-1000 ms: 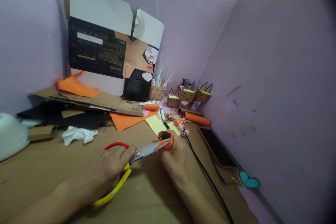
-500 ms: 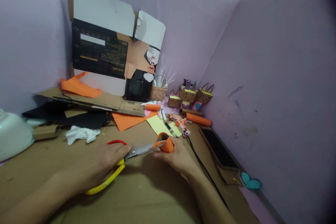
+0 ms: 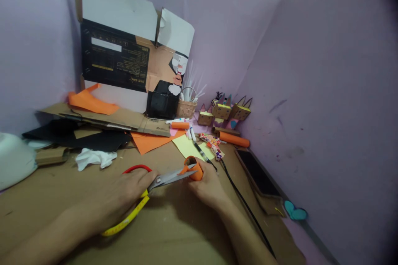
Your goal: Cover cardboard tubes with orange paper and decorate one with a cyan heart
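Note:
My left hand (image 3: pixel 124 192) grips a pair of scissors (image 3: pixel 169 178) with a red and yellow handle, its fingers wrapped round the loops. The blades are slightly parted and reach right, to the rim of a short cardboard tube covered in orange paper (image 3: pixel 196 170). A strip of the orange paper juts from the tube's top edge beside the blades. My right hand (image 3: pixel 209 186) is closed round the tube from the right and holds it tilted above the cardboard-covered table (image 3: pixel 174 232).
Behind lie yellow paper (image 3: pixel 184 147), markers, orange paper (image 3: pixel 147 143) and a flower-patterned glue gun (image 3: pixel 214 147) with a black cord. A crumpled tissue (image 3: pixel 95 158) rests at left. A dark phone (image 3: pixel 259 173) lies at right. An unfolded box (image 3: pixel 118 54) leans on the wall.
My right hand has turned slightly, and the tube has shifted a little left. The scissor blades now overlap more of the tube's near side. The camera view has moved slightly.

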### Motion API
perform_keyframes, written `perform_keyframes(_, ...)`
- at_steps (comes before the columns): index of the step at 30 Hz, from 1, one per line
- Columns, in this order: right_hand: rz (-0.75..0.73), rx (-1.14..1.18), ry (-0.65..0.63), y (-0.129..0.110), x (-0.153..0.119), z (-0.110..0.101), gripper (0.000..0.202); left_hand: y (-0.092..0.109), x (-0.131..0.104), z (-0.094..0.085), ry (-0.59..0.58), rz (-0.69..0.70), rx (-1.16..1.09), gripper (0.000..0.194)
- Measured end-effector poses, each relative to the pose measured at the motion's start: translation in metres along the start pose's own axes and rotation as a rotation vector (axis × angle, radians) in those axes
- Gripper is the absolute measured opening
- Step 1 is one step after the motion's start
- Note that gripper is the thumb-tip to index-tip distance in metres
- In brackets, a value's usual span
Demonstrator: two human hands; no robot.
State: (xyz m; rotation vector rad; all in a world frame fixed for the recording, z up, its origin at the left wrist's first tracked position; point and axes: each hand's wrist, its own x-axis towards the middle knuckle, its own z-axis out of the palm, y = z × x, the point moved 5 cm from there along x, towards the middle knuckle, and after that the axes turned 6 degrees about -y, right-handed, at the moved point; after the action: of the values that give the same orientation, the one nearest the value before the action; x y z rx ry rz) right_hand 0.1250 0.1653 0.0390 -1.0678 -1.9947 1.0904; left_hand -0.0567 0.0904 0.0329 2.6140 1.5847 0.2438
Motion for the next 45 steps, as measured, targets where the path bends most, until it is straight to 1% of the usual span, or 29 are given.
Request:
perform_keyframes(3, 0.016, -0.012, 0.003, 0.001, 0.0, 0.001, 0.01, 0.001, -0.001, 0.003, -0.016, -0.014, 0.028, 0.041)
perform_keyframes(7, 0.022, -0.024, 0.051, 0.001, 0.0, 0.0, 0.01, 0.005, -0.003, 0.001, 0.079, -0.02, 0.032, 0.042)
perform_keyframes(9, 0.012, -0.028, 0.075, 0.001, 0.0, -0.001, 0.01, 0.005, -0.004, 0.002, 0.105, -0.031, 0.021, 0.042)
perform_keyframes(12, -0.007, -0.052, 0.108, 0.003, 0.0, -0.002, 0.01, 0.004, -0.003, 0.003, 0.098, -0.02, -0.018, 0.041)
perform_keyframes(15, -0.021, -0.146, 0.173, 0.004, -0.001, -0.005, 0.01, 0.005, -0.001, 0.004, 0.08, 0.025, -0.069, 0.042)
perform_keyframes(18, -0.029, -0.247, 0.226, 0.001, -0.004, -0.007, 0.007, 0.005, 0.001, 0.005, 0.054, -0.014, -0.1, 0.043)
perform_keyframes(21, -0.009, -0.299, 0.253, -0.002, -0.006, -0.006, 0.006, 0.005, 0.001, 0.005, 0.082, -0.039, -0.109, 0.042)
perform_keyframes(24, 0.014, -0.323, 0.277, -0.003, -0.007, -0.004, 0.008, 0.005, 0.0, 0.007, 0.105, -0.02, -0.107, 0.043)
perform_keyframes(28, 0.05, -0.34, 0.299, -0.002, -0.008, -0.003, 0.01, 0.005, -0.001, 0.013, 0.093, -0.015, -0.04, 0.044)
perform_keyframes(30, 0.074, -0.353, 0.31, -0.001, -0.008, -0.004, 0.01, 0.006, -0.001, 0.012, 0.088, -0.012, -0.024, 0.043)
perform_keyframes(32, 0.063, -0.334, 0.309, -0.003, -0.008, -0.005, 0.012, 0.007, 0.0, 0.009, 0.076, -0.003, -0.055, 0.042)
perform_keyframes(34, 0.018, -0.24, 0.281, -0.006, -0.007, -0.008, 0.019, 0.007, 0.001, 0.003, 0.053, 0.008, -0.13, 0.039)
perform_keyframes(36, -0.011, -0.066, 0.187, -0.008, -0.004, -0.011, 0.029, 0.006, 0.002, -0.004, 0.025, 0.021, -0.191, 0.034)
perform_keyframes(38, -0.03, 0.167, 0.011, -0.01, -0.002, -0.011, 0.036, 0.002, 0.003, -0.009, 0.008, 0.022, -0.213, 0.031)
perform_keyframes(40, -0.055, 0.39, -0.187, -0.012, -0.002, -0.008, 0.038, -0.001, 0.003, -0.012, 0.01, 0.018, -0.217, 0.03)
perform_keyframes(41, -0.069, 0.48, -0.258, -0.012, -0.003, -0.007, 0.038, -0.003, 0.002, -0.013, 0.014, 0.013, -0.221, 0.03)
perform_keyframes(42, -0.079, 0.551, -0.299, -0.011, -0.003, -0.006, 0.038, -0.005, 0.002, -0.012, 0.016, 0.01, -0.224, 0.03)
perform_keyframes(43, -0.082, 0.6, -0.312, -0.008, -0.003, -0.006, 0.037, -0.006, 0.001, -0.012, 0.015, 0.006, -0.225, 0.031)
perform_keyframes(45, -0.075, 0.644, -0.281, -0.001, -0.002, -0.005, 0.034, -0.007, 0.0, -0.009, 0.0, 0.007, -0.218, 0.034)
